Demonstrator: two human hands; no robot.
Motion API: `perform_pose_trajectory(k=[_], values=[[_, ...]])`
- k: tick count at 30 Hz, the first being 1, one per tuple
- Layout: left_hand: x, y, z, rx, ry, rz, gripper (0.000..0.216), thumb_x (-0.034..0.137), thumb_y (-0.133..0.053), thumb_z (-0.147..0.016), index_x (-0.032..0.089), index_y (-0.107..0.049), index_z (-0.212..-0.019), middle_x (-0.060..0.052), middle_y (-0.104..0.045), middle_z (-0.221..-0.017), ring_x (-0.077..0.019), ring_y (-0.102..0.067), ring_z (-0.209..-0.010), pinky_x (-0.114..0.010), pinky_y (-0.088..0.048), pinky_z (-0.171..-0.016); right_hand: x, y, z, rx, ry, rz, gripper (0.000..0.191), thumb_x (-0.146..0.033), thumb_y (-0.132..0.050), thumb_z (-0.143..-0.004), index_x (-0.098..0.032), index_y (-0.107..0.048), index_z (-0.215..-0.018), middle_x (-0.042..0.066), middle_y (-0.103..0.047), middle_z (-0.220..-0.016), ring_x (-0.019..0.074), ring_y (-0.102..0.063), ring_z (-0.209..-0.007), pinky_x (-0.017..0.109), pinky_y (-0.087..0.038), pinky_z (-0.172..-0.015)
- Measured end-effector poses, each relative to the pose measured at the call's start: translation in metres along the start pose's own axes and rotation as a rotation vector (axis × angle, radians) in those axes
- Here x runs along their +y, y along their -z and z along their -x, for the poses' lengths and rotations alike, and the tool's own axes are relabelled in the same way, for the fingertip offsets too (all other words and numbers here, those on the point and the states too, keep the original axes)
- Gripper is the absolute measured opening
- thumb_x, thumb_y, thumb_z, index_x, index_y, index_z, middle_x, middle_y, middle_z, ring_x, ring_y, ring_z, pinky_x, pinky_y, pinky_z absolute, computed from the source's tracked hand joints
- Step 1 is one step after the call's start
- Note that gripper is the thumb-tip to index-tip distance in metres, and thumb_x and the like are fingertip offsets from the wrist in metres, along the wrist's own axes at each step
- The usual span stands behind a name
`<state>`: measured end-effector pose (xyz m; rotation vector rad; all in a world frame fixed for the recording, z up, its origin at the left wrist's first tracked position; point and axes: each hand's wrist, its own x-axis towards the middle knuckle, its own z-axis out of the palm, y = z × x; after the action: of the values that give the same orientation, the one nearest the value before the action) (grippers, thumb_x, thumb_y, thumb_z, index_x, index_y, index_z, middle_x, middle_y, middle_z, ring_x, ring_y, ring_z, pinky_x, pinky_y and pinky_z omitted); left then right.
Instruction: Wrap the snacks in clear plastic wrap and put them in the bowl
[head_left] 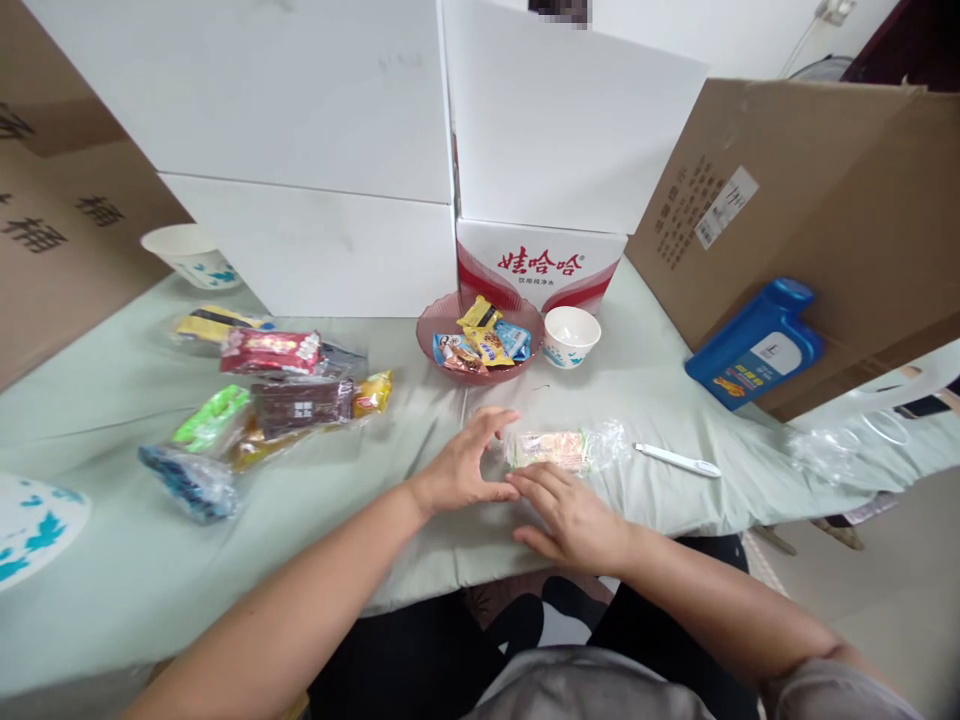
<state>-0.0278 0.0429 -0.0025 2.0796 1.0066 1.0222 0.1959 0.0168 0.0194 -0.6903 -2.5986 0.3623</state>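
Observation:
A snack packet in clear plastic wrap [556, 450] lies flat on the table in front of me. My left hand [466, 462] curves beside the packet's left end, thumb and fingers apart with nothing between them. My right hand [576, 522] is at the packet's near edge, its fingers stretched out and its thumb spread; whether the fingertips press on the wrap I cannot tell. Right of the packet lies a white box cutter [677, 460]. Beyond my hands stand a pink glass bowl [429, 345] of small snack packs and a white paper cup [572, 337].
Several wrapped packs, including a dark brown one [302, 408] and a red one [271, 352], are heaped at left. A blue bottle [757, 345] leans against a cardboard box [847, 220] at right. White boxes [315, 240] wall off the back. Crumpled clear plastic [829, 450] lies near the right edge.

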Motion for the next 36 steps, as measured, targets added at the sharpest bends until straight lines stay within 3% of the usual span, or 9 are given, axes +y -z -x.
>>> perform_pose_trajectory(k=[3,5,9,14,20,24,27,31,36], values=[[0.002,0.007,-0.004,-0.112,0.025,0.080,0.031,0.039,-0.074,-0.076,0.022,-0.070,-0.102,-0.007,-0.062,-0.108,-0.0191,-0.062,-0.091,-0.030,-0.052,-0.075,-0.003,-0.002,0.012,-0.012,0.014,-0.078,0.038,-0.029,-0.052,-0.094,-0.018,-0.050,-0.130,0.013,-0.065,-0.117,0.0234,-0.061,-0.106,0.041,-0.053,-0.090],[0.000,0.009,-0.006,-0.069,0.087,0.082,0.013,0.031,-0.065,-0.082,0.019,-0.070,-0.081,-0.004,-0.064,-0.087,-0.0156,-0.062,-0.078,-0.027,-0.050,-0.070,0.009,0.003,0.022,0.048,-0.006,0.001,0.032,-0.027,-0.053,-0.093,-0.022,-0.055,-0.125,0.011,-0.066,-0.115,0.0232,-0.061,-0.106,0.043,-0.051,-0.091],[-0.011,0.009,-0.010,0.192,0.205,-0.023,0.010,0.028,-0.060,-0.079,0.019,-0.061,-0.076,0.000,-0.062,-0.073,-0.0141,-0.058,-0.068,-0.025,-0.047,-0.064,0.042,0.021,0.032,0.119,-0.129,0.229,0.025,-0.027,-0.057,-0.092,-0.021,-0.061,-0.116,0.014,-0.063,-0.125,0.0302,-0.054,-0.120,0.051,-0.044,-0.096],[-0.010,0.013,-0.011,0.387,0.079,-0.026,0.013,0.029,-0.058,-0.082,0.019,-0.056,-0.075,-0.007,-0.060,-0.095,-0.0176,-0.059,-0.087,-0.029,-0.049,-0.075,0.061,0.041,0.030,0.190,-0.230,0.142,0.020,-0.023,-0.044,-0.098,-0.021,-0.064,-0.093,0.006,-0.071,-0.087,0.0203,-0.065,-0.084,0.039,-0.047,-0.086],[-0.006,0.014,-0.010,0.517,0.114,0.024,0.016,0.031,-0.057,-0.084,0.020,-0.050,-0.075,-0.004,-0.059,-0.086,-0.0161,-0.058,-0.080,-0.029,-0.048,-0.073,0.081,0.053,0.007,0.373,-0.381,0.265,0.021,-0.028,-0.043,-0.096,-0.022,-0.063,-0.097,0.008,-0.070,-0.089,0.0236,-0.063,-0.086,0.037,-0.049,-0.079],[-0.016,0.012,-0.010,0.622,0.302,0.025,0.019,0.037,-0.058,-0.083,0.020,-0.050,-0.082,0.000,-0.056,-0.078,-0.0135,-0.054,-0.067,-0.026,-0.046,-0.062,0.082,0.060,-0.013,0.493,-0.345,0.418,0.022,-0.026,-0.045,-0.095,-0.019,-0.062,-0.106,0.013,-0.067,-0.102,0.0278,-0.059,-0.096,0.045,-0.046,-0.086],[-0.014,0.014,-0.009,0.770,0.227,-0.105,0.019,0.035,-0.060,-0.083,0.020,-0.050,-0.088,0.000,-0.053,-0.081,-0.0137,-0.053,-0.070,-0.026,-0.046,-0.065,0.066,0.059,-0.018,0.440,-0.191,0.320,0.023,-0.024,-0.044,-0.095,-0.020,-0.063,-0.109,0.012,-0.067,-0.102,0.0251,-0.060,-0.096,0.042,-0.047,-0.086],[-0.004,0.015,-0.005,0.540,-0.058,-0.241,0.005,0.024,-0.053,-0.089,0.020,-0.054,-0.092,-0.002,-0.059,-0.086,-0.0153,-0.056,-0.079,-0.029,-0.048,-0.075,0.058,0.049,-0.019,0.037,-0.166,0.164,0.027,-0.034,-0.045,-0.098,-0.020,-0.063,-0.113,0.010,-0.070,-0.097,0.0227,-0.064,-0.091,0.037,-0.051,-0.081],[-0.007,0.008,-0.004,0.123,-0.051,-0.416,0.046,0.028,-0.059,-0.086,0.017,-0.050,-0.130,-0.013,-0.062,-0.123,-0.0305,-0.049,-0.123,-0.051,-0.037,-0.104,0.072,0.042,-0.015,-0.156,-0.383,0.237,0.045,-0.043,-0.059,-0.090,-0.013,-0.058,-0.124,0.015,-0.067,-0.111,0.0297,-0.062,-0.105,0.043,-0.050,-0.089]])
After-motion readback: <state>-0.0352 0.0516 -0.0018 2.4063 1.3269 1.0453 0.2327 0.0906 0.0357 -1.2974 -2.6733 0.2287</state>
